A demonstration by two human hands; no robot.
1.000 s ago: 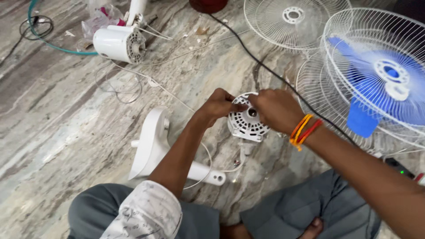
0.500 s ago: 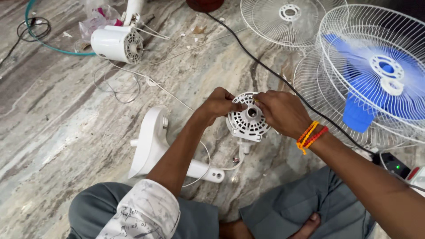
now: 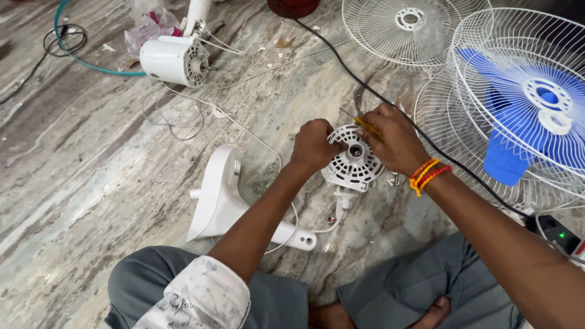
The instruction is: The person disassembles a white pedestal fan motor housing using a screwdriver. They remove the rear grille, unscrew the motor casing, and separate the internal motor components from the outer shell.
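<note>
The white motor housing (image 3: 353, 159) sits on the stone floor (image 3: 91, 183) just ahead of the person's knees, vented face up, its short stem pointing back toward them; the left hand (image 3: 315, 145) is clamped on its left rim; the right hand (image 3: 390, 139), equally near, grips a yellow-handled screwdriver (image 3: 364, 123) angled across the top; beside lie a white fan stand (image 3: 222, 195) and a blue-bladed fan (image 3: 536, 103).

Soft, even daylight fills the scene, bright enough to show the veins in the marble floor (image 3: 91, 158) clearly. Shadows are faint and short, pooling just under the white fan stand (image 3: 219, 195) and below the arms. Slight glare whitens the floor left of the stand. Focus is sharp overall; straight lines bend mildly toward the frame corners.
</note>
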